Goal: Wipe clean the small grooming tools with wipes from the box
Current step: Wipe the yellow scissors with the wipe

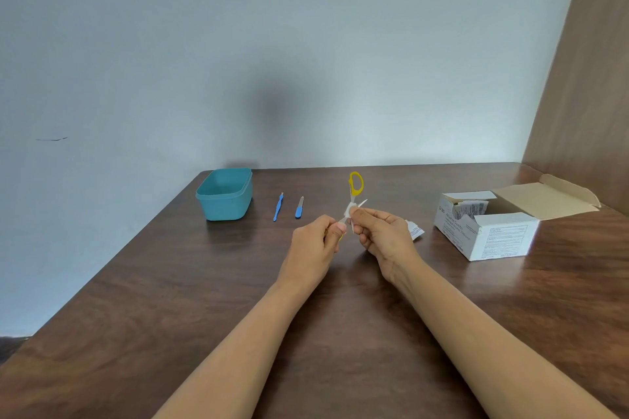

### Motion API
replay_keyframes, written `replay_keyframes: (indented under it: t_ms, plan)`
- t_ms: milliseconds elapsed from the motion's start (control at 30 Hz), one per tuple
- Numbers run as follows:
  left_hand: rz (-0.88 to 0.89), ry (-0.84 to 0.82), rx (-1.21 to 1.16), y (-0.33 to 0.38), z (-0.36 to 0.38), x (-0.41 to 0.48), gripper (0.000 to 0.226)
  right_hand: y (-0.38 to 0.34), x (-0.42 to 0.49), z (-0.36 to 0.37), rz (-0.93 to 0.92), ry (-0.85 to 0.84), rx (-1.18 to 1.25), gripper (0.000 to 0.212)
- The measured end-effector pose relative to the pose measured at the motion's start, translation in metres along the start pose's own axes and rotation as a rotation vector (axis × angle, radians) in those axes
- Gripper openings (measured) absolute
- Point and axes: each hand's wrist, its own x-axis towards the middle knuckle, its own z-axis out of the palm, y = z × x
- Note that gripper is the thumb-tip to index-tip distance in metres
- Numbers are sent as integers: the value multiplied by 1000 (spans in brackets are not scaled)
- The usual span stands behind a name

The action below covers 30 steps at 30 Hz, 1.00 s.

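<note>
The person holds a small pair of scissors [355, 185] up off the table [170, 299], over its middle and toward the far edge. The left hand [315, 241] is curled round the lower yellow handle, most of which is hidden in the fist. The other handle loop stands free and points up toward the far wall.

The blades are spread, so the scissors make a narrow X. One blade tip points up and to the right, and the other points down toward the person. The right hand [381, 231] pinches a bunched white wipe [348, 212] against the scissors where the two halves cross.

Two blue tools lie side by side but apart on the table, left of the hands and nearer the far edge. The long thin one is a pusher [278, 207] and the shorter one is a file [299, 207]. Both lie roughly front to back with their working tips toward the far edge.

A teal tub [224, 196] sits upright at the far left corner, left of the pusher. The box [490, 235] stands near the right edge with its lid flap thrown back and packets showing inside. A torn wrapper [416, 232] lies between the box and the right hand, partly hidden behind the hand.
</note>
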Motion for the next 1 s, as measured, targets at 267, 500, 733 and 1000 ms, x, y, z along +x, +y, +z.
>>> replay_keyframes:
  t_ms: [267, 500, 733, 1000]
  plan:
    - [36, -79, 43, 0, 1, -1, 35, -5, 4, -6, 38, 52, 202, 11]
    - [23, -28, 38, -6, 1, 0, 37, -2, 2, -4, 55, -84, 43, 12]
    - [29, -79, 38, -2, 1, -1, 36, -2, 4, -5, 22, 14, 151, 14]
    - [10, 5, -4, -3, -1, -1, 35, 1, 0, -2, -6, -102, -37, 13]
